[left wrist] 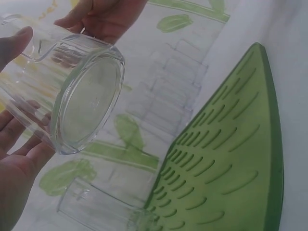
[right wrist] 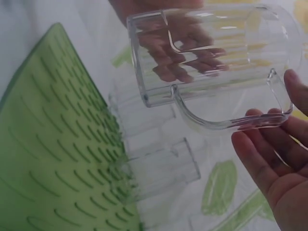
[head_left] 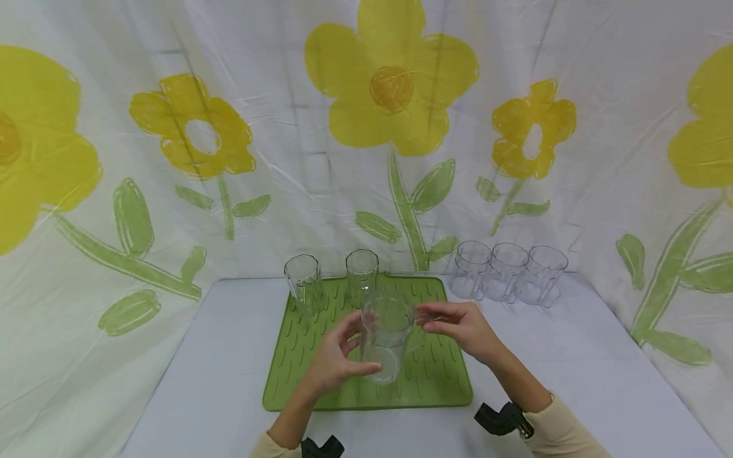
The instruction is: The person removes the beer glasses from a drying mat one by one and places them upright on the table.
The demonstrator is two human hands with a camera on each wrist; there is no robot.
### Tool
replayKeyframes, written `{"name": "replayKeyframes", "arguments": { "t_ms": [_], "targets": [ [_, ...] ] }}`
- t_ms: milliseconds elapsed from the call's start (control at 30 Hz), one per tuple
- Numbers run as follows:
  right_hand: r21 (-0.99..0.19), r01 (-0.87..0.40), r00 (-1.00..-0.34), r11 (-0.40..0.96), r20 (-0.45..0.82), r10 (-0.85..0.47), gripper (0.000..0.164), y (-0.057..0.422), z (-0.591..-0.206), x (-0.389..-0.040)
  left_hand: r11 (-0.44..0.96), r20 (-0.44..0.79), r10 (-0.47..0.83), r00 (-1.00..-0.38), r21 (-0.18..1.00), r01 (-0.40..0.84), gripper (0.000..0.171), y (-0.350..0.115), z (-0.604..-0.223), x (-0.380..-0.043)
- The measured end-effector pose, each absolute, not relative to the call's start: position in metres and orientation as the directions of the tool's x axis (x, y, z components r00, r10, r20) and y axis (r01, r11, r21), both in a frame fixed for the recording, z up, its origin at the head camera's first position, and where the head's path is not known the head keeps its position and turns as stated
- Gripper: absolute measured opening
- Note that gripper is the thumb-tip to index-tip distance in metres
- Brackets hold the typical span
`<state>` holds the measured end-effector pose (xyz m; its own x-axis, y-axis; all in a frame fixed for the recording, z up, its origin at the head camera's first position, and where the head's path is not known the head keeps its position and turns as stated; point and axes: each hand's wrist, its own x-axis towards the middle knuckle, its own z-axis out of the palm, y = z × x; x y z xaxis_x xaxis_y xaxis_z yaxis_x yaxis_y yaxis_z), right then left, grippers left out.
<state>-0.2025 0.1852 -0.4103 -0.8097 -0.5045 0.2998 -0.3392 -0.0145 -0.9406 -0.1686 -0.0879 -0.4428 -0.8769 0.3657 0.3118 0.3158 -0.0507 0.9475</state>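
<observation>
A clear mug [head_left: 387,340] is held over the green drying mat [head_left: 443,388], its base toward me in the left wrist view. My left hand [head_left: 336,359] grips its body from the left, thumb low near the base and fingers behind the wall. On the other side, my right hand [head_left: 464,327] pinches the handle [right wrist: 214,123], thumb above and fingers beneath it in the right wrist view. Two more clear mugs stand at the back of the mat, a left one [head_left: 305,283] and one nearer the middle [head_left: 363,273].
Three clear mugs stand in a row at the back right, the nearest to the mat [head_left: 471,270], a middle one [head_left: 506,273] and an outer one [head_left: 541,277]. A white table [head_left: 209,369] lies under the mat. Behind it hangs a flowered curtain [head_left: 275,127].
</observation>
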Motion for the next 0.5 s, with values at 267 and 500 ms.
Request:
{"name": "replayKeyframes", "arguments": {
  "t_ms": [267,500],
  "targets": [
    [-0.94,-0.34,-0.803,0.008,0.286,-0.522,0.035,0.1861,-0.409,-0.202,-0.079,0.358,0.39,-0.848,0.931,0.357,0.084,-0.0879,-0.446,-0.1692],
    [-0.935,-0.355,-0.785,0.013,0.29,-0.547,0.031,0.1881,-0.4095,-0.2013,-0.093,0.358,0.403,-0.842,0.931,0.352,0.084,-0.0879,-0.4458,-0.1671]
  ]
}}
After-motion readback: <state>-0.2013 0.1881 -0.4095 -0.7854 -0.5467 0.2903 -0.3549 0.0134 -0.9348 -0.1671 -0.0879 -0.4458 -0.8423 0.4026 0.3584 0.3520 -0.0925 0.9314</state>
